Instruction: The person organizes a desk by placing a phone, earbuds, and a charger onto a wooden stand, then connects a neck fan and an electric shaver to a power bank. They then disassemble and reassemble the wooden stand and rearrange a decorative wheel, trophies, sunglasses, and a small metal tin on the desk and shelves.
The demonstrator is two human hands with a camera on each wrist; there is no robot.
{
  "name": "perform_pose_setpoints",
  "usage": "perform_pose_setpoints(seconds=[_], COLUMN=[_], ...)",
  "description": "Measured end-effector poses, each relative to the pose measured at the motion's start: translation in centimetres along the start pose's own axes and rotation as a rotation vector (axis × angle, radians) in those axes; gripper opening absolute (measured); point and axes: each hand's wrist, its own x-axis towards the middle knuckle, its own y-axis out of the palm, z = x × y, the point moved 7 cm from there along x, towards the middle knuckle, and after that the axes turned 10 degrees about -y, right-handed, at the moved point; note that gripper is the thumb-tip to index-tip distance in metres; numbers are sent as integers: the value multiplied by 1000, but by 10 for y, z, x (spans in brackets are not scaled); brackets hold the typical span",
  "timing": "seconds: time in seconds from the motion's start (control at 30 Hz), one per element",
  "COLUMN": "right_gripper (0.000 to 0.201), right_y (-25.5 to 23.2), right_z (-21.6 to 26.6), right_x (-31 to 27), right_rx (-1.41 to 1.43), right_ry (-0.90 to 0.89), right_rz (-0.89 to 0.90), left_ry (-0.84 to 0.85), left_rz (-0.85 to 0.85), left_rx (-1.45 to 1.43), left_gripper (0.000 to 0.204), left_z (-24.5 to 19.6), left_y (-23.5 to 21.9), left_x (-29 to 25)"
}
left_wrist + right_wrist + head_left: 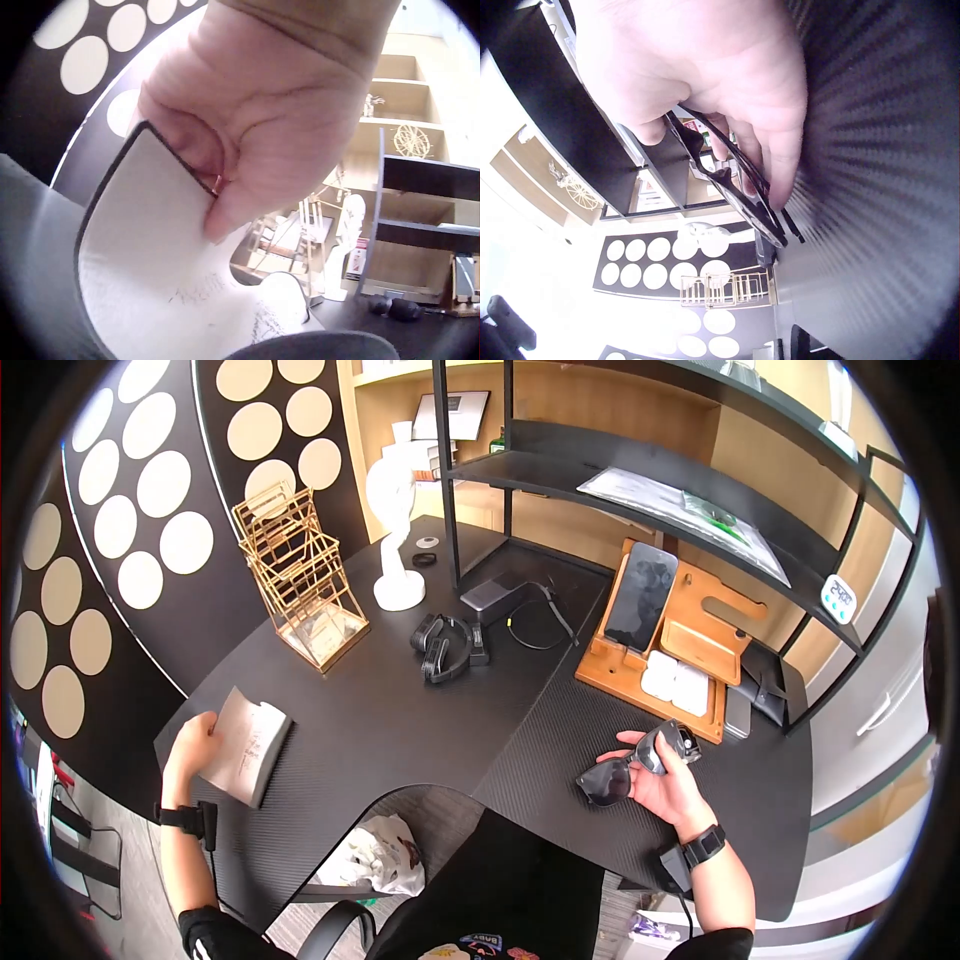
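On the left side of the desk lies an open notebook (248,748) with handwriting on a pale page. My left hand (192,744) pinches its lifted edge between thumb and fingers. In the left wrist view the raised notebook leaf (142,247) has a dark border and bends upward toward the thumb. Over the right part of the desk, my right hand (668,785) holds a pair of dark sunglasses (606,783), palm turned up. The right wrist view shows the sunglasses frame (739,193) edge-on, between the thumb and the other fingers.
A wooden stand (590,666) bearing a phone (642,597) and a white pad (675,682) is beyond my right hand. Mid-desk lie a black strapped device (440,650), a grey box (492,596) and a cable. A white mannequin head (398,588) and gold wire rack (300,575) stand behind. Black shelving (540,468) overhangs.
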Motion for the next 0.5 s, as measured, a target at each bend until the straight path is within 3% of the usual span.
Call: perform_pose_setpoints(seconds=[0.1, 0.17, 0.27, 0.43, 0.5], right_gripper=[54, 52, 51, 53, 42], right_y=[4, 4, 3, 0, 0], right_z=[1, 3, -1, 2, 1], right_x=[1, 1, 1, 0, 2], right_rx=[46, 43, 46, 61, 176], right_ry=[7, 2, 41, -34, -80], right_rz=[30, 14, 96, 64, 158], left_ry=[66, 318, 523, 857, 991], left_rz=[25, 16, -140, 21, 149], left_rx=[-72, -152, -260, -353, -483], left_gripper=[11, 11, 11, 5, 9], left_z=[-65, -122, -193, -311, -362], left_y=[-34, -47, -55, -39, -23], left_x=[-28, -52, -83, -116, -126])
